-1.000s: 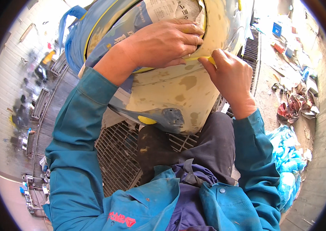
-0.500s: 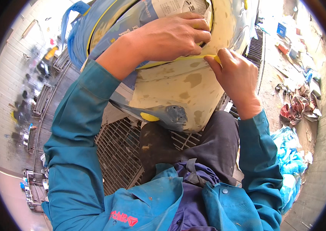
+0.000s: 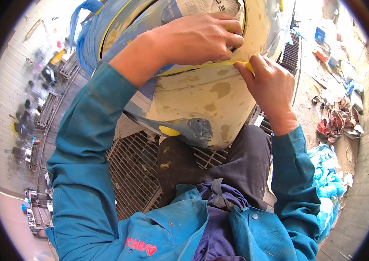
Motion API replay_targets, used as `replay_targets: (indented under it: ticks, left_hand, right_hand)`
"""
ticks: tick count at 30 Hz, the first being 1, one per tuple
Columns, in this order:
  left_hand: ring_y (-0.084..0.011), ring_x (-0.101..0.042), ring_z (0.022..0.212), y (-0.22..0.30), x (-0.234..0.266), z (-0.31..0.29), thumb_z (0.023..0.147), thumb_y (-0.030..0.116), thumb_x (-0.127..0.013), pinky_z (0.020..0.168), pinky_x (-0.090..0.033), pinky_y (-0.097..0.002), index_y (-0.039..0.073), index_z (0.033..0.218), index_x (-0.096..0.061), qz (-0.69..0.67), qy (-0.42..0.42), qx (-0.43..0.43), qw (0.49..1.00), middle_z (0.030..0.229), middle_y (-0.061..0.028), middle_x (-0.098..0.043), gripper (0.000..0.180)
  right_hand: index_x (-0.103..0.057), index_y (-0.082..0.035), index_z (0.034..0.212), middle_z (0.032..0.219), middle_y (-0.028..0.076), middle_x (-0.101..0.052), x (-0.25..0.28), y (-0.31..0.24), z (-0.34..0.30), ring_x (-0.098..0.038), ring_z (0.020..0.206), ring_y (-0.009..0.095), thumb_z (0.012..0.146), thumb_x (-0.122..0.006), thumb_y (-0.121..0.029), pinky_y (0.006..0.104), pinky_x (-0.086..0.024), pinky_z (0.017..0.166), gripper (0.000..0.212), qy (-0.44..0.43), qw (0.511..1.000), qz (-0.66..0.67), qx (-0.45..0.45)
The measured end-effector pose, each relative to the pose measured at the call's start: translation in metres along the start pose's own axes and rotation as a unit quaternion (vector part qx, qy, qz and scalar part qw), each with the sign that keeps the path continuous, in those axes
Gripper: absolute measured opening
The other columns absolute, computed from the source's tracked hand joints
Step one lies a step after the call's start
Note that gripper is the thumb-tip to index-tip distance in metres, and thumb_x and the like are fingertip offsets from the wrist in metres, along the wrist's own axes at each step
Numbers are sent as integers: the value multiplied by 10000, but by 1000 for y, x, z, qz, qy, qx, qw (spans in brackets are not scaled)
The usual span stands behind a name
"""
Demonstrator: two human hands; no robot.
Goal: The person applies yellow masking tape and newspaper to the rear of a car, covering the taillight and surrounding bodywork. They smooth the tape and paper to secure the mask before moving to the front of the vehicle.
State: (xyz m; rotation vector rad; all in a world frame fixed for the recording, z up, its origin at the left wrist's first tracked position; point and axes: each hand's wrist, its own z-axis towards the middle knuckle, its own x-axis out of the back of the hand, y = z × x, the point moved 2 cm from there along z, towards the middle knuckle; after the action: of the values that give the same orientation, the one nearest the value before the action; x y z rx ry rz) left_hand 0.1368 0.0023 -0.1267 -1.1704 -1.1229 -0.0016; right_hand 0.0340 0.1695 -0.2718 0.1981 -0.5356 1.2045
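Head view: a large, curved cream panel with olive-brown patches (image 3: 184, 102) stands before the seated person, and a narrow strip of bright yellow tape (image 3: 217, 65) crosses its upper part. The right hand (image 3: 273, 82), at the panel's right edge, pinches the strip's right end, its fingers (image 3: 259, 64) closed on the tape against the thumb. The left hand (image 3: 197, 39) lies above the strip with its fingers (image 3: 234, 41) bent and slightly spread over the panel's upper part; whether they grip anything cannot be told.

Above the panel's middle, partly behind the left hand, is a printed newspaper sheet (image 3: 193, 7) with columns of small characters and a few large black ones. Blue plastic sheeting (image 3: 89, 48) gathers at the panel's upper left. A yellow oval patch (image 3: 169, 131) marks its lower edge, beside a grey-blue smeared area (image 3: 199, 127).

Below the panel, the teal work jacket (image 3: 173, 241) bears a red triangular emblem with red lettering (image 3: 141, 246). Well right of the panel are a blue box with small pale markings (image 3: 320, 35) and, lower, crumpled light-blue plastic (image 3: 326, 174). A dark metal floor grating (image 3: 134, 174) lies below left.
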Motion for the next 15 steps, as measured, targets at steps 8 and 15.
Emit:
replay_targets:
  ticks: [8, 15]
  left_hand:
    - [-225, -704, 1296, 5, -7, 2, 902, 191, -802, 1188, -592, -369, 156, 1027, -865, 34, 65, 8, 997, 1172, 21, -780, 145]
    - [-232, -688, 1314, -1, -9, -1, 925, 186, -784, 1226, -558, -359, 155, 1090, -842, 32, 54, -10, 998, 1190, 6, -768, 177]
  right_hand:
    - [-674, -146, 931, 821, 42, -751, 1, 1, 0, -790, 713, 286, 1061, -812, -486, 424, -593, 575, 389, -4, 1000, -2, 8]
    - [-671, -151, 927, 813, 41, -744, 1, 2, 2, -786, 703, 286, 1059, -815, -483, 422, -592, 575, 386, -4, 1000, -2, 12]
